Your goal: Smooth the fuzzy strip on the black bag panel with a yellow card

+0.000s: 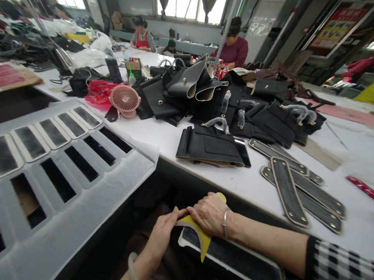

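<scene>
Over my lap lies a long black panel (242, 263) with a pale border, at the lower right. A yellow strip (205, 239) with a pale underside curls up at the panel's left end. My left hand (163, 230) pinches the strip's left edge between thumb and fingers. Bent over the top of the strip, my right hand (210, 212) has its fingers closed on it, and a bit of yellow shows above the knuckles. The fingertips of both hands meet or nearly meet.
Left, a translucent sheet (105, 202) carries pale-edged dark panels (29, 142). A black bag (210, 146) stands at the table edge, with black strips (289, 190) to its right. Behind are a pink fan (125, 100), piled black bags (255, 115) and two people (236, 49) seated across.
</scene>
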Demonstrator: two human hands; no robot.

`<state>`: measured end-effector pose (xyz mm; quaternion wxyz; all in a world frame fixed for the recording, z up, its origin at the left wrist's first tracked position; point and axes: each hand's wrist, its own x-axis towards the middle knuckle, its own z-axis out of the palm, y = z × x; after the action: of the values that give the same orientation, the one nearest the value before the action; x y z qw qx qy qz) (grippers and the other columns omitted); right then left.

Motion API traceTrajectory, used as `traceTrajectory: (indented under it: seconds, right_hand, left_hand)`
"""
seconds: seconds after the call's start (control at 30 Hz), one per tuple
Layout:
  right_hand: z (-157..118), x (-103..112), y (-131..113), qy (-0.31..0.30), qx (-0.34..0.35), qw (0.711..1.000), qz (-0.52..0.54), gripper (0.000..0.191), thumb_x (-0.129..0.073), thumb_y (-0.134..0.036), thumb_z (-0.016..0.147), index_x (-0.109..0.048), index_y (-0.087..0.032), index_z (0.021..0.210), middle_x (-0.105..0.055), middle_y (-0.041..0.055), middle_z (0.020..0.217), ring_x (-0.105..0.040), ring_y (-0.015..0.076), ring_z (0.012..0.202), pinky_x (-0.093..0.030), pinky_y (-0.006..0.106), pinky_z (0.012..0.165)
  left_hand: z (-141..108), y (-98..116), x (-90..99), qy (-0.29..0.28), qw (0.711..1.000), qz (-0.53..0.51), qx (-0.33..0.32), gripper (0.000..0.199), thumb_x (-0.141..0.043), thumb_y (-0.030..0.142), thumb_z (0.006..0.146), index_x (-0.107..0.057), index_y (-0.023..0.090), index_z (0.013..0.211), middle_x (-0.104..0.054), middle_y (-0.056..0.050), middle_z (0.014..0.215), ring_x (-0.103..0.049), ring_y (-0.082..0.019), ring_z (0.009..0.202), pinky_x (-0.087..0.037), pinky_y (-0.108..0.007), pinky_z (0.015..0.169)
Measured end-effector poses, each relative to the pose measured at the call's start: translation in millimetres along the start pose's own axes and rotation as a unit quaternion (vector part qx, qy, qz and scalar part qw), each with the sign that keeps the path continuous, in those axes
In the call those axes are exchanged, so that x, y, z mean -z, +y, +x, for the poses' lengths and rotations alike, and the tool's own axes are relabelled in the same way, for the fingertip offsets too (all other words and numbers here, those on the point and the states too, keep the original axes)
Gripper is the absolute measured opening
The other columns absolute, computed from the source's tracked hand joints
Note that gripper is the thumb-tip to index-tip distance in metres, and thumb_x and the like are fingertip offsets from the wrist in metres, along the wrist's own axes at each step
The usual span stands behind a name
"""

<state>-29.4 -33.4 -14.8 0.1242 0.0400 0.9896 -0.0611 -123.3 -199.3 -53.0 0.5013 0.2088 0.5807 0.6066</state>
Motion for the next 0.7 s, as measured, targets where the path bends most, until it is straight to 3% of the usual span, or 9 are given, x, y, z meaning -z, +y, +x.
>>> traceTrajectory:
  seconds: [0.17,0.3,0.4,0.53,0.7]
  right_hand:
    - [-16.3,-5.3,11.8,-0.012,-0.027,0.999,0.046,0.057,-0.022,-0.041,0.104,-0.066,-0.016,0.076,-0.072,0.0119,0.079,-0.066,0.0242,0.072,-0.025,0.035,0.062]
    - [-28.6,-8.5,26.9,-0.02,-0.128,0.983,0.128,0.069,-0.009,-0.044,0.103,-0.06,-0.016,0.067,-0.068,0.0104,0.071,-0.062,0.0213,0.066,-0.027,0.034,0.06]
    - [-27.2,-8.4,34.0,-0.033,-0.183,0.961,0.205,0.069,-0.005,-0.049,0.102,-0.058,-0.017,0.072,-0.066,0.0079,0.074,-0.06,0.0192,0.067,-0.03,0.03,0.058]
    - [-14.1,-3.5,35.1,-0.065,-0.15,0.942,0.294,0.054,-0.023,-0.062,0.097,-0.054,-0.018,0.086,-0.066,0.0043,0.085,-0.059,0.0166,0.073,-0.036,0.026,0.059]
    - [-4.0,3.0,30.8,-0.058,-0.148,0.94,0.301,0.059,-0.05,-0.076,0.08,-0.053,-0.019,0.089,-0.062,0.005,0.079,-0.056,0.0203,0.069,-0.033,0.028,0.059]
  left_hand:
    - [9.6,-4.4,-3.8,-0.029,0.999,-0.037,-0.005,0.047,-0.056,0.053,0.091,-0.071,0.015,0.115,-0.069,-0.011,0.117,-0.059,-0.032,0.116,-0.043,-0.042,0.104]
    - [13.4,-13.0,-2.3,-0.039,0.999,-0.022,-0.003,0.046,-0.06,0.052,0.09,-0.069,0.017,0.119,-0.069,-0.01,0.117,-0.059,-0.03,0.116,-0.043,-0.039,0.103]
    - [15.4,-15.8,-0.2,-0.039,0.999,0.001,-0.001,0.049,-0.058,0.054,0.091,-0.068,0.017,0.121,-0.07,-0.01,0.113,-0.061,-0.029,0.109,-0.045,-0.036,0.095]
    - [16.5,-7.7,-0.1,-0.06,0.997,0.042,-0.014,0.047,-0.06,0.053,0.09,-0.071,0.016,0.117,-0.072,-0.008,0.102,-0.061,-0.027,0.098,-0.045,-0.032,0.083]
    - [17.8,5.8,-2.9,-0.083,0.993,0.065,-0.045,0.035,-0.059,0.045,0.092,-0.074,0.018,0.11,-0.07,-0.003,0.089,-0.057,-0.02,0.083,-0.04,-0.026,0.072]
